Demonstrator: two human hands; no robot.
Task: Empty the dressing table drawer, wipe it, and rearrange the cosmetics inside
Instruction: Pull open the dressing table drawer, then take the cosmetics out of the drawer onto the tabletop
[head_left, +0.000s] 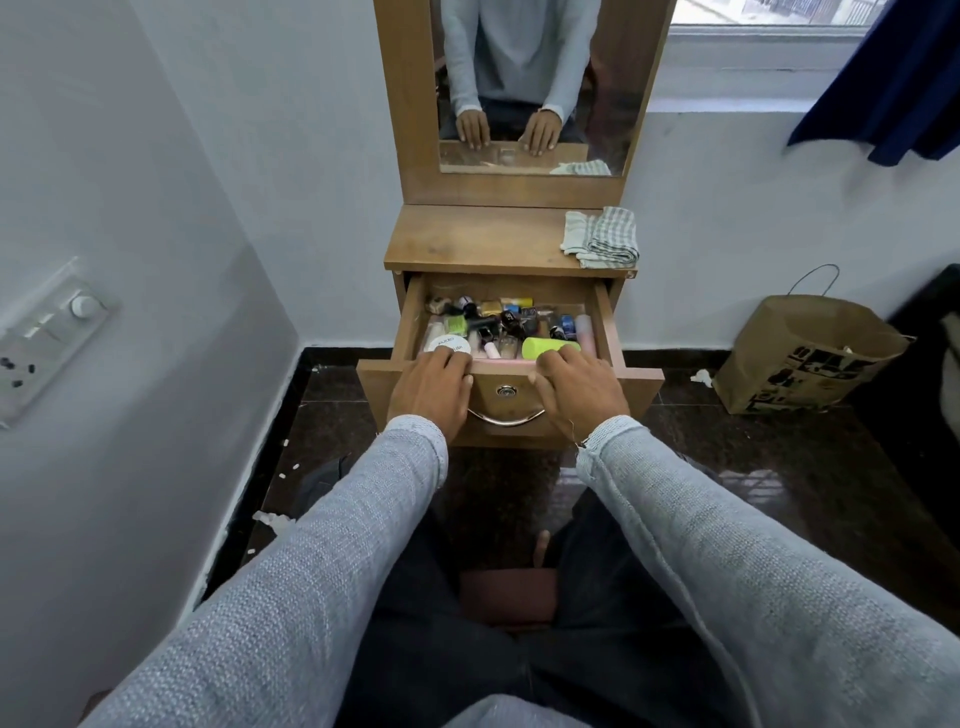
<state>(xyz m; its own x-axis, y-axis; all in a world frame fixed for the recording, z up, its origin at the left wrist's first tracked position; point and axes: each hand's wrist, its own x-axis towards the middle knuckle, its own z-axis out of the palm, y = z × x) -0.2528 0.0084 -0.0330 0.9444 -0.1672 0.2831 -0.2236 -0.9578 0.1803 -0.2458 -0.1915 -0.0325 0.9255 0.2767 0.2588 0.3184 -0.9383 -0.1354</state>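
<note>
Hands rest on the near front edge of the pulled-out wooden drawer: the left hand and the right hand both lie with fingers hooked over its rim, either side of the curved metal handle. Inside the drawer lies a jumble of small cosmetic bottles, with a round white jar near left and a lime-green tube near right. A folded checked cloth sits on the far right of the brown desk.
</note>
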